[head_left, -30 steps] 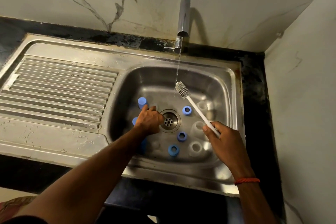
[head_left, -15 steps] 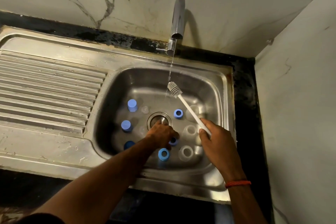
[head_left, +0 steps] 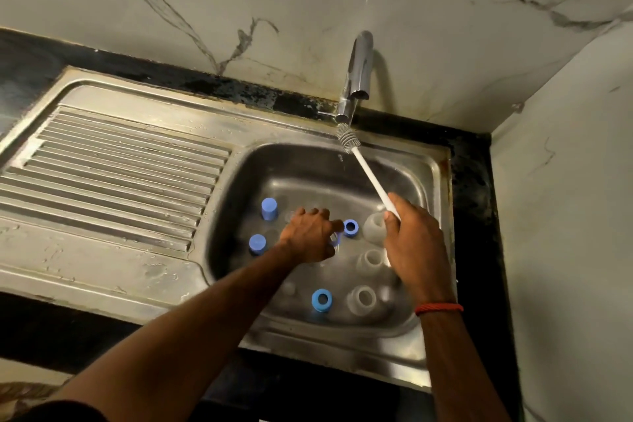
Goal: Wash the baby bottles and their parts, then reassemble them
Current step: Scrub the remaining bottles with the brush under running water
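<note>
Right hand (head_left: 414, 247) grips brush (head_left: 370, 175) handle, bristles at tap (head_left: 358, 75) spout. Left hand (head_left: 310, 236) low in sink (head_left: 236, 188), fingers curled on a part (head_left: 335, 240), mostly hidden. Caps (head_left: 269, 208), rings (head_left: 351, 227), bottles (head_left: 363, 300) stand around.

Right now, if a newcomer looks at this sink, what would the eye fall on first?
First, the white brush that the right hand holds up, with its bristle head just under the tap. Then the bright blue caps and blue rings scattered on the floor of the steel sink, with clear bottles standing at the right. The left hand reaches down among them.
</note>
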The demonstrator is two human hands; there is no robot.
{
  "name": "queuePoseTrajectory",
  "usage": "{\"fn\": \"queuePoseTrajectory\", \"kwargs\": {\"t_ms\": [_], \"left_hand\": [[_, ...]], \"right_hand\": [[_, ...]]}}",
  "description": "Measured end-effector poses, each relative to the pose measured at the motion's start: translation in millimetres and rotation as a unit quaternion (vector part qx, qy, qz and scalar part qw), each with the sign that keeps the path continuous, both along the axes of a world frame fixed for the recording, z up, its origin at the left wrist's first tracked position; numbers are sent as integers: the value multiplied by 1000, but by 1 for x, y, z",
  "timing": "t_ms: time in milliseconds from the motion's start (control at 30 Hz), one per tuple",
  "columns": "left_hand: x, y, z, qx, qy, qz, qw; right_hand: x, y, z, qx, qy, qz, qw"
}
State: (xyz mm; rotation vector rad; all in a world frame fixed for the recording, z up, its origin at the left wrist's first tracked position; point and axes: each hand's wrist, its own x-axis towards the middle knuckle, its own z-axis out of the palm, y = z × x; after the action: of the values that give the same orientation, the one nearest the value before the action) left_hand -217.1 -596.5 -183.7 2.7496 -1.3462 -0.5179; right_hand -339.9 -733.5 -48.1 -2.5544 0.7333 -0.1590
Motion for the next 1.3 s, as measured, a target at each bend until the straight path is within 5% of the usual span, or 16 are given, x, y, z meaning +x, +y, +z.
{"fn": "queuePoseTrajectory", "kwargs": {"t_ms": [400,533,733,933,1067,1200,1300], "left_hand": [[18,30,79,-97,-84,24,991],[24,35,108,-176,16,77,981],[27,41,117,-407,216,244,853],[27,44,121,-496,308,292,757],[39,53,121,-511,347,299,727],[32,51,130,-503,344,258,750],[39,51,136,-524,347,292,721]], "right_hand": [[-36,15,24,68,-62,-11,996],[-53,23,23,68,-54,-14,996],[-51,45,31,69,-52,2,996],[-33,69,38,-16,-21,40,999],[-44,76,44,8,-1,67,998],[-28,74,47,-55,11,45,997],[-18,80,52,-62,17,79,995]]}}
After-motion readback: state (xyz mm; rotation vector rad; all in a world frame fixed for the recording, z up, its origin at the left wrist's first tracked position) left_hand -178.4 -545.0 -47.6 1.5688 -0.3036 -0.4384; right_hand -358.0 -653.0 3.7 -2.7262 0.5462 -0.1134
